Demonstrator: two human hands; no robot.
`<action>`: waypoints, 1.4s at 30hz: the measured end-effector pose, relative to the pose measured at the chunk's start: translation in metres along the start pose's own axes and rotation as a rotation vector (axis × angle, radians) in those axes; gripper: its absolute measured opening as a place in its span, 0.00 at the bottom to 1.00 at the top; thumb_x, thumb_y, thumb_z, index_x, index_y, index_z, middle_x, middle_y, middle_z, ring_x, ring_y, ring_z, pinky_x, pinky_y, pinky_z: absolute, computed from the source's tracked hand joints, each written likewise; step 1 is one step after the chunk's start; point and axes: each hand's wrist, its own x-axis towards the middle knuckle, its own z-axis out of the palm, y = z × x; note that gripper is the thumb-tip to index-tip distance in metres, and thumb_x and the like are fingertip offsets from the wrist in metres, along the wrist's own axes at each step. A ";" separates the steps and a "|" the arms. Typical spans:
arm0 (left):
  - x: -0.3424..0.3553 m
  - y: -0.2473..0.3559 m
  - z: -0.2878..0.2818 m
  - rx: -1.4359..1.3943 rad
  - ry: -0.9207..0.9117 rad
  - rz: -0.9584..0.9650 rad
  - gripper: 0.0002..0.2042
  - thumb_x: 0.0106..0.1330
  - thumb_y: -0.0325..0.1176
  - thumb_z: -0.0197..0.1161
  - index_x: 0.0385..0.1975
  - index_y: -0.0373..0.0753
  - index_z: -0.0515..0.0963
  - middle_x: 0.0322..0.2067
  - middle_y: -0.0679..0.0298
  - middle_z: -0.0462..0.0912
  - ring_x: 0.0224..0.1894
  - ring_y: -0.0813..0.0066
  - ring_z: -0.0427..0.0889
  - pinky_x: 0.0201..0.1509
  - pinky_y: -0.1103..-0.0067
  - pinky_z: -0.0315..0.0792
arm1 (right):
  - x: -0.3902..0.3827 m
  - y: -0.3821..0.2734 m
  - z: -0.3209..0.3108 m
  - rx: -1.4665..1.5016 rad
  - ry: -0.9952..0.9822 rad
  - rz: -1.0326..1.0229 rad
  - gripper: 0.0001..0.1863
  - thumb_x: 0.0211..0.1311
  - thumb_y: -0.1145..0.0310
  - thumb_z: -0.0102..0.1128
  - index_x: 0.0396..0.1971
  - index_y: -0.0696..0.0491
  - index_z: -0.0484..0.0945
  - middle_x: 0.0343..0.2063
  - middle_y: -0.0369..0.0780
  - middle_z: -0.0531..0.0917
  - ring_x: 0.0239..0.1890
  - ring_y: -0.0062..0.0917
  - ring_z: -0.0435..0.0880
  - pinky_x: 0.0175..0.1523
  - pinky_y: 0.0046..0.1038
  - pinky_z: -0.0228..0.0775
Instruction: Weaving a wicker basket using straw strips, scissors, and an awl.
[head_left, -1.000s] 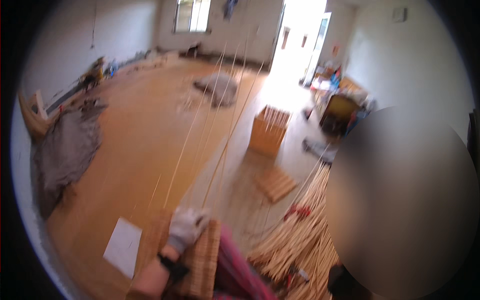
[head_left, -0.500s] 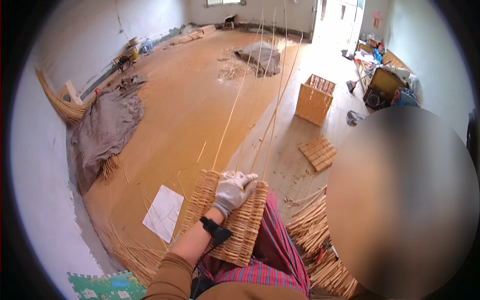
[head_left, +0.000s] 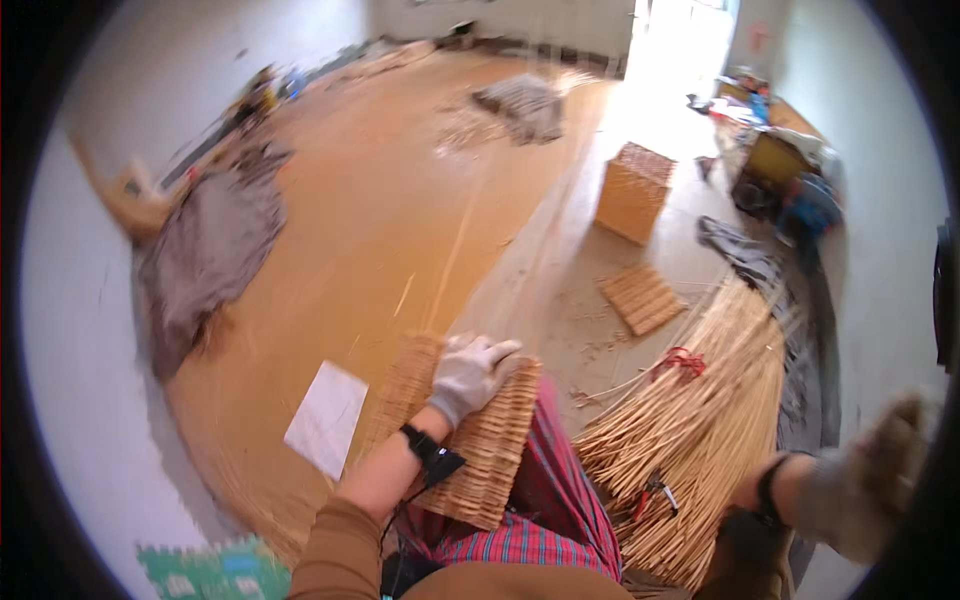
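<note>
A woven wicker panel (head_left: pixel 490 440) leans over my lap, on red checked cloth (head_left: pixel 565 540). My left hand (head_left: pixel 470 378), in a pale glove, grips the panel near its far edge with the fingers over the weave. The long thin rods rising from that edge are smeared by motion. My right hand (head_left: pixel 870 495), also gloved, is raised at the far right, away from the panel. Its fingers are blurred, so I cannot make out whether it holds anything. Between it and my lap lies a large bundle of wicker rods (head_left: pixel 690 440), tied with a red band (head_left: pixel 680 362).
A small hand tool (head_left: pixel 655 495) with a red part rests on the bundle. Beyond are another woven panel (head_left: pixel 640 300) and a woven box (head_left: pixel 635 195). A white sheet (head_left: pixel 327 420) lies left of my panel, a grey cloth heap (head_left: pixel 215 250) by the left wall.
My left hand and the panel have hardly moved. The rods at its far edge have gone from sharp to smeared. My right hand shows now; earlier that area was blurred out.
</note>
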 end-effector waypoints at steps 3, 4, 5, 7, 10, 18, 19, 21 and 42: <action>0.009 0.011 0.003 -0.123 0.031 0.061 0.13 0.74 0.50 0.64 0.47 0.52 0.89 0.36 0.61 0.88 0.42 0.56 0.85 0.53 0.62 0.75 | -0.003 -0.011 -0.057 0.189 0.122 -0.028 0.11 0.74 0.58 0.63 0.36 0.50 0.85 0.27 0.38 0.84 0.31 0.24 0.85 0.40 0.27 0.78; 0.014 0.016 0.005 -0.141 0.057 0.068 0.13 0.74 0.50 0.64 0.46 0.52 0.89 0.35 0.61 0.87 0.42 0.56 0.85 0.53 0.63 0.76 | -0.005 -0.013 -0.081 0.252 0.155 -0.033 0.11 0.74 0.58 0.63 0.35 0.50 0.85 0.27 0.38 0.84 0.31 0.24 0.85 0.40 0.27 0.77; 0.015 0.016 0.008 -0.126 0.040 0.056 0.14 0.75 0.51 0.63 0.47 0.52 0.89 0.35 0.61 0.87 0.43 0.56 0.85 0.54 0.63 0.76 | -0.008 -0.012 -0.103 0.309 0.189 -0.042 0.11 0.74 0.58 0.63 0.35 0.50 0.85 0.26 0.38 0.84 0.31 0.24 0.84 0.40 0.27 0.77; 0.012 0.009 0.004 -0.112 0.013 0.006 0.15 0.76 0.52 0.62 0.49 0.52 0.89 0.35 0.61 0.87 0.43 0.56 0.84 0.55 0.63 0.75 | -0.015 -0.010 -0.127 0.380 0.257 -0.061 0.11 0.74 0.59 0.63 0.35 0.49 0.84 0.26 0.37 0.84 0.31 0.24 0.84 0.39 0.27 0.77; 0.009 0.005 -0.009 -0.052 -0.198 -0.059 0.18 0.77 0.54 0.57 0.53 0.54 0.89 0.37 0.59 0.87 0.45 0.55 0.82 0.60 0.62 0.72 | -0.020 -0.008 -0.137 0.411 0.348 -0.084 0.10 0.73 0.59 0.64 0.34 0.49 0.84 0.26 0.37 0.83 0.31 0.23 0.84 0.39 0.27 0.76; 0.003 0.006 0.004 -0.038 -0.102 -0.041 0.17 0.75 0.55 0.59 0.51 0.56 0.89 0.36 0.61 0.86 0.44 0.55 0.83 0.55 0.61 0.74 | -0.034 -0.003 -0.156 0.398 0.455 -0.118 0.10 0.71 0.60 0.65 0.32 0.49 0.83 0.25 0.36 0.82 0.30 0.23 0.83 0.37 0.27 0.75; 0.005 0.006 0.006 -0.038 -0.107 -0.063 0.17 0.75 0.55 0.59 0.51 0.56 0.89 0.36 0.61 0.86 0.44 0.55 0.83 0.55 0.61 0.74 | -0.035 -0.001 -0.159 0.403 0.476 -0.121 0.09 0.71 0.60 0.65 0.32 0.49 0.83 0.25 0.36 0.82 0.30 0.23 0.83 0.37 0.28 0.75; 0.011 0.007 0.008 -0.029 -0.119 -0.033 0.18 0.75 0.56 0.58 0.52 0.56 0.89 0.36 0.60 0.86 0.43 0.55 0.83 0.55 0.60 0.73 | -0.037 0.004 -0.162 0.398 0.517 -0.129 0.09 0.71 0.60 0.65 0.32 0.48 0.83 0.25 0.35 0.82 0.30 0.22 0.83 0.36 0.28 0.75; 0.010 0.008 0.005 -0.151 0.016 0.010 0.16 0.75 0.54 0.61 0.47 0.52 0.89 0.35 0.59 0.87 0.43 0.54 0.84 0.55 0.61 0.74 | -0.026 0.019 -0.163 -0.039 0.498 -0.107 0.09 0.66 0.63 0.68 0.27 0.47 0.82 0.23 0.32 0.79 0.29 0.21 0.80 0.32 0.29 0.71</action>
